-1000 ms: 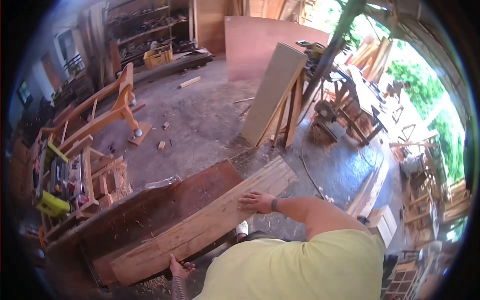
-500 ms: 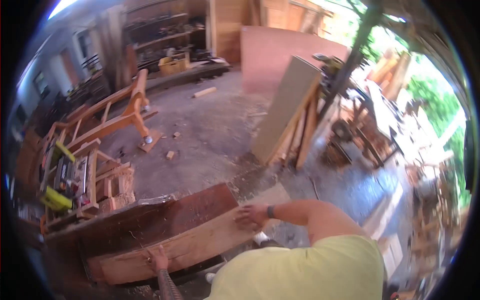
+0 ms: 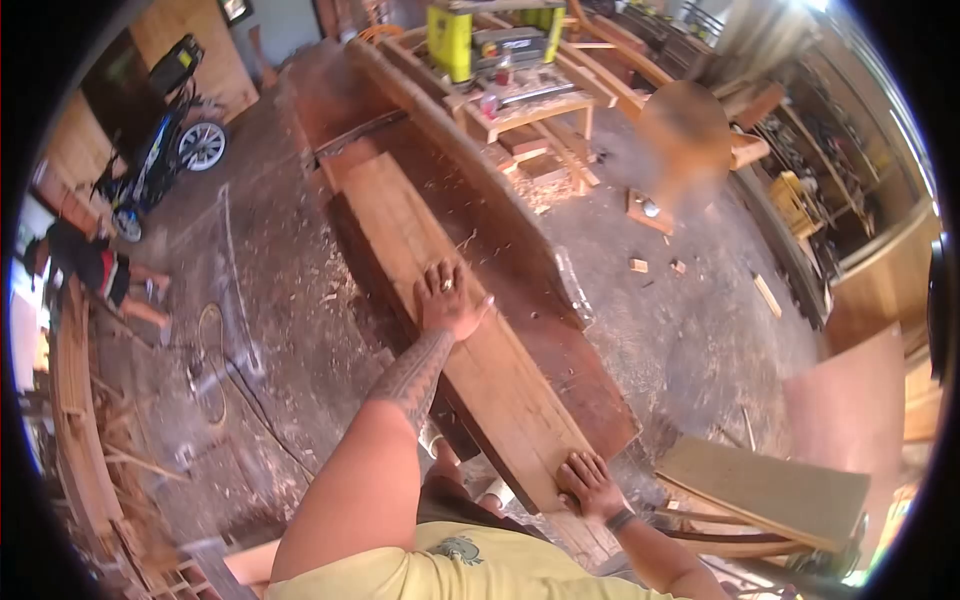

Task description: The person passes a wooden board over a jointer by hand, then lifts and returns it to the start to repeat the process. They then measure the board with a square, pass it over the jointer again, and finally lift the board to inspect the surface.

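A long wooden plank point(image 3: 490, 370) lies lengthwise on a reddish-brown worktop point(image 3: 590, 385), one end toward my body. My left hand point(image 3: 450, 303), with a ring and a tattooed forearm, rests palm down on the plank's middle, fingers spread and thumb out to the right. Near the close end, my right hand point(image 3: 590, 485), with a dark wristband, lies on the plank with its fingers stretched over the top face. Wood shavings are scattered on the worktop.
A yellow-green planer point(image 3: 495, 45) stands on a wooden stand beyond the worktop. To the left, a person in dark clothes point(image 3: 95, 265) is near a motorbike point(image 3: 190, 140). A cord point(image 3: 265, 420) crosses the floor. A board point(image 3: 765, 485) leans at right; wood blocks point(image 3: 638, 266) lie on the floor.
The view has swung left, bringing the motorbike and the other person into sight. Both hands stay on the plank, with the right hand near its close end.
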Demonstrator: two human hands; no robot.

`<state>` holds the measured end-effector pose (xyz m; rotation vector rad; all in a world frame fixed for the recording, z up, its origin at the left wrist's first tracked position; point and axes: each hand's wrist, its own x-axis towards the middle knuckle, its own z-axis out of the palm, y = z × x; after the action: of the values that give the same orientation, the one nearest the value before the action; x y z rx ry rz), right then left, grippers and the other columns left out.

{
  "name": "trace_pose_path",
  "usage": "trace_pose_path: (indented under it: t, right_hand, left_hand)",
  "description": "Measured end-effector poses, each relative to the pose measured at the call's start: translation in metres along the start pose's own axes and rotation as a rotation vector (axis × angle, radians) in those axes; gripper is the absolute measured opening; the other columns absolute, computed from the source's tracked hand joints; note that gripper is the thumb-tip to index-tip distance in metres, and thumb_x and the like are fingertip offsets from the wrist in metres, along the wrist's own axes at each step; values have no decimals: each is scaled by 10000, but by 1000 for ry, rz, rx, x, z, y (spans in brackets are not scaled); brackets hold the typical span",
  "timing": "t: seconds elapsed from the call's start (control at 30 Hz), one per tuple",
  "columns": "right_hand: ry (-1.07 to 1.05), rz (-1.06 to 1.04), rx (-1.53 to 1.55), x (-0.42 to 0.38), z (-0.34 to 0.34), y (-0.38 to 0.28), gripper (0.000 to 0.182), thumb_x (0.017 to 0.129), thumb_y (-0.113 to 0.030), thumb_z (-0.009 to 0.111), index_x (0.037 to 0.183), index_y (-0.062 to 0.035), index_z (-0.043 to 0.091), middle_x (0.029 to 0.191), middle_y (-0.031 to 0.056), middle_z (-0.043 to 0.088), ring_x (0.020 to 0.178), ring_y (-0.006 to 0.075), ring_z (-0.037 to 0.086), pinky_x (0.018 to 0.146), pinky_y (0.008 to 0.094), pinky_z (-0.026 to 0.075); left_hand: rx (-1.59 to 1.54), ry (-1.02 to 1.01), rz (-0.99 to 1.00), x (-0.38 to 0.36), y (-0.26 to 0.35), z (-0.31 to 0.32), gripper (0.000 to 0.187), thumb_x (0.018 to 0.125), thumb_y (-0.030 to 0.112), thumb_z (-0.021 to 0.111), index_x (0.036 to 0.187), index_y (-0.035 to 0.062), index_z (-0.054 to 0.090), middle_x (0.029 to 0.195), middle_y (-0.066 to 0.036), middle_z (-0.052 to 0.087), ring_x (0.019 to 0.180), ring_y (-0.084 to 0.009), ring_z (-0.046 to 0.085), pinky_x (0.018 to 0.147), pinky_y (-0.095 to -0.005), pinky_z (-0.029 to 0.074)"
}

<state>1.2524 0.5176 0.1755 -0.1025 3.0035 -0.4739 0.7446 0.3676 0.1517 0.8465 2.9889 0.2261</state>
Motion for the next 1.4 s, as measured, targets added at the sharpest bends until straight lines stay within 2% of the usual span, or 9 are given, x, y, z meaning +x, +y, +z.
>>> trace_pose_path:
  t: [0.17, 0.3, 0.5, 0.8, 0.93, 1.03, 1.2, 1.3, 1.4]
  right_hand:
    - [15, -63, 31, 53, -26, 20, 740, 976, -444, 743, 1581, -51, 580, 1666, 271, 511, 1560, 465, 474, 1323, 595, 323]
    - [-74, -53, 19, 76, -30, 24, 830, 952, -490, 741, 1597, -9, 536, 1690, 303, 457, 1586, 505, 410, 1336, 624, 268]
    - [-111, -30, -17, 116, -37, 13, 878, 963, -547, 707, 1617, 4, 506, 1709, 305, 428, 1607, 505, 369, 1349, 619, 229]
    - [-102, -11, -34, 158, -37, 5, 936, 965, -657, 683, 1624, -14, 513, 1708, 273, 450, 1613, 466, 385, 1344, 613, 242]
    - [-76, -14, -26, 172, -39, 3, 923, 968, -660, 685, 1611, -16, 531, 1694, 267, 474, 1598, 463, 412, 1343, 594, 262]
    - [-58, -24, -17, 186, -43, 2, 911, 970, -650, 689, 1604, -14, 538, 1685, 265, 487, 1588, 462, 428, 1341, 579, 275]
    - [-34, -28, 16, 207, -48, -2, 912, 965, -650, 697, 1600, -14, 542, 1680, 266, 493, 1576, 456, 449, 1340, 574, 282]
    - [-36, -22, -23, 218, -50, -4, 885, 999, -694, 621, 1618, -64, 554, 1688, 203, 515, 1602, 372, 443, 1359, 535, 256]
    - [-52, -18, -55, 223, -47, -5, 879, 1012, -707, 595, 1624, -77, 550, 1697, 193, 511, 1597, 365, 453, 1360, 530, 253]
  left_hand:
    - [-33, -15, -53, 40, -11, -2, 1038, 1042, 758, 519, 1768, 66, 252, 1847, -217, 185, 1693, -466, 163, 1345, -675, 101]
    - [-27, -42, -95, 59, -22, -10, 1037, 1052, 752, 508, 1783, 82, 206, 1859, -195, 162, 1705, -444, 145, 1353, -667, 91]
    - [10, -104, -115, 89, -38, -16, 1035, 1059, 758, 490, 1796, 108, 164, 1875, -154, 134, 1722, -405, 115, 1354, -680, 85]
    - [48, -113, -128, 120, -65, -19, 1016, 1059, 750, 500, 1796, 134, 172, 1876, -136, 143, 1724, -381, 130, 1339, -720, 87]
    - [52, -110, -135, 130, -72, -24, 1007, 1059, 736, 517, 1794, 134, 183, 1873, -132, 162, 1725, -374, 131, 1335, -719, 99]
    - [52, -150, -142, 141, -79, -27, 1054, 1041, 766, 508, 1802, 130, 153, 1884, -126, 117, 1733, -371, 92, 1343, -714, 47]
    - [69, -137, -137, 155, -91, -26, 1031, 1048, 762, 509, 1798, 140, 171, 1877, -127, 144, 1729, -368, 111, 1340, -715, 76]
    - [79, -125, -139, 164, -100, -26, 1022, 1049, 758, 523, 1797, 151, 179, 1872, -128, 163, 1727, -367, 118, 1333, -720, 110]
    - [57, -153, -148, 168, -105, -29, 1029, 1053, 759, 521, 1801, 155, 155, 1876, -126, 141, 1731, -366, 94, 1332, -731, 99]
